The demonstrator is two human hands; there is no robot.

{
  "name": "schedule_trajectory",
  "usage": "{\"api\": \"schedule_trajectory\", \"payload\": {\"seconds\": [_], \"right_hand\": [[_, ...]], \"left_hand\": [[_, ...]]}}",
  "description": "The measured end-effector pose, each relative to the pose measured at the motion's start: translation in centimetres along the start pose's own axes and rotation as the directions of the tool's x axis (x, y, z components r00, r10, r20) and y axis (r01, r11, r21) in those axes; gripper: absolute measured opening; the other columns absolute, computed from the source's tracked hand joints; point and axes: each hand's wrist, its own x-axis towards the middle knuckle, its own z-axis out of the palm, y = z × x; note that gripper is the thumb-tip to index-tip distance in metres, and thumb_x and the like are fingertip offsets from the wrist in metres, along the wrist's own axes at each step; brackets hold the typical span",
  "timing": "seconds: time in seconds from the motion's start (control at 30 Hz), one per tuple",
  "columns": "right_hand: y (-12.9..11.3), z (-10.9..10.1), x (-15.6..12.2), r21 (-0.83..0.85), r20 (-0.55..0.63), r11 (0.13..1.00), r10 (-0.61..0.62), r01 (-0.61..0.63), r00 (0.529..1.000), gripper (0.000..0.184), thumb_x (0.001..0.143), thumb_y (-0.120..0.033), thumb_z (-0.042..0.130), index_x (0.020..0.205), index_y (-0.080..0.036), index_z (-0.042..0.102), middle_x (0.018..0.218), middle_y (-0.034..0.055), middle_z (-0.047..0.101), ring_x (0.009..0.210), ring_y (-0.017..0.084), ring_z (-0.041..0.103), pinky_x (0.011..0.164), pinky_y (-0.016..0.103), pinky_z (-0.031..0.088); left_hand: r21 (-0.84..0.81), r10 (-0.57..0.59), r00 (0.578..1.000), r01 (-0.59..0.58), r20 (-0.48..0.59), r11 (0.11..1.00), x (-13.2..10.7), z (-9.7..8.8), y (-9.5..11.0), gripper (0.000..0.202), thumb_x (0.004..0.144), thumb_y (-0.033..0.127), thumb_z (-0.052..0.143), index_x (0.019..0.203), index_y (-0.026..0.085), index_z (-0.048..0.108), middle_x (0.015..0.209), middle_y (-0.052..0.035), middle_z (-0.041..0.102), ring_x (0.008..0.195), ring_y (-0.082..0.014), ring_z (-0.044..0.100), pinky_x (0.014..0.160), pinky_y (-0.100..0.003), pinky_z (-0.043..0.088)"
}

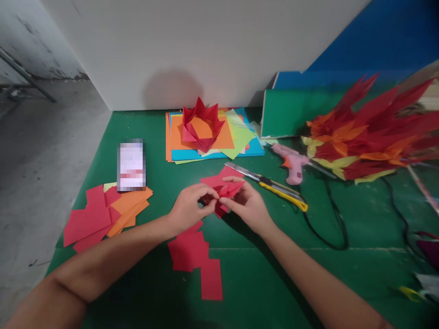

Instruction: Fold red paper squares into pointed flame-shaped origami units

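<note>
Between both hands, above the green table (pixel 144 292), is a folded piece of red paper (pixel 231 188) with a pointed tip to the right. My left hand (pixel 192 205) pinches its left side with thumb and fingers. On the right side, my right hand (pixel 250 208) grips it, thumb in front and fingers behind. Red paper sheets (pixel 188 251) lie just below the hands, and more red paper shows behind them. A yellow-handled utility knife (pixel 270 185) rests close to my right hand. Farther back, a ring of folded red paper points (pixel 202 125) sits on stacked coloured paper (pixel 185 155).
A phone (pixel 131 164) and red and orange paper pieces (pixel 94 219) lie at left. A pink glue gun (pixel 291 162) with a black cord is at right, before a flame-like paper bunch (pixel 363 132). A white panel (pixel 206 45) stands behind the table.
</note>
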Motion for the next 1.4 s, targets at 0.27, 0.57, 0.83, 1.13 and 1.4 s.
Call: {"api": "schedule_trajectory", "payload": {"seconds": [0.27, 0.57, 0.83, 1.13, 1.4], "right_hand": [[-0.35, 0.03, -0.26, -0.015, -0.076, 1.0, -0.011, 0.01, 0.997, 0.03, 0.07, -0.038, 0.075, 0.088, -0.023, 0.056, 0.077, -0.0003, 0.063, 0.065, 0.014, 0.061, 0.061, 0.028, 0.053], [-0.4, -0.27, -0.12, 0.019, -0.147, 1.0, -0.007, 0.01, 0.989, 0.029, 0.067, -0.035, 0.077, 0.085, -0.024, 0.057, 0.073, -0.0018, 0.06, 0.064, 0.012, 0.057, 0.061, 0.025, 0.049], [-0.34, -0.23, -0.12, 0.015, -0.177, 1.0, -0.019, 0.022, 0.984, 0.03, 0.067, -0.035, 0.077, 0.083, -0.024, 0.055, 0.072, -0.0033, 0.056, 0.061, 0.011, 0.052, 0.057, 0.023, 0.046], [-0.16, -0.47, -0.06, 0.034, -0.211, 0.999, -0.002, 0.009, 0.977, 0.033, 0.069, -0.039, 0.075, 0.086, -0.025, 0.051, 0.074, -0.0032, 0.055, 0.061, 0.012, 0.052, 0.057, 0.025, 0.045], [-0.31, -0.16, -0.2, 0.033, -0.197, 0.997, -0.057, 0.064, 0.979, 0.032, 0.068, -0.039, 0.076, 0.084, -0.024, 0.053, 0.073, -0.0034, 0.053, 0.062, 0.011, 0.05, 0.058, 0.023, 0.045]], "left_hand": [[0.063, 0.099, 0.995, -0.1, 0.031, 0.993, -0.03, -0.04, 0.12, 0.007, 0.078, 0.012, 0.056, 0.077, 0.018, 0.058, 0.069, 0.0017, 0.062, 0.062, -0.0095, 0.056, 0.061, -0.02, 0.045], [0.026, 0.111, 0.994, -0.11, -0.015, 0.994, -0.06, 0.14, -0.01, 0.011, 0.077, 0.011, 0.056, 0.084, 0.018, 0.061, 0.078, -0.0011, 0.066, 0.068, -0.0107, 0.059, 0.065, -0.022, 0.047], [-0.043, -0.02, 0.998, 0.017, -0.065, 0.999, 0.02, 0.03, 0.2, 0.007, 0.078, 0.012, 0.058, 0.08, 0.017, 0.062, 0.074, 0.0, 0.066, 0.066, -0.0091, 0.059, 0.06, -0.019, 0.047], [-0.08, 0.049, 0.996, -0.055, -0.075, 0.995, -0.25, 0.16, -0.05, 0.007, 0.08, 0.016, 0.061, 0.087, 0.018, 0.063, 0.082, -0.0023, 0.067, 0.072, -0.0104, 0.061, 0.064, -0.02, 0.05], [-0.175, 0.04, 0.986, -0.069, -0.163, 0.982, 0.02, 0.08, 0.22, 0.006, 0.077, 0.012, 0.062, 0.074, 0.017, 0.062, 0.077, -0.0026, 0.067, 0.074, -0.0116, 0.062, 0.07, -0.024, 0.05]]}}
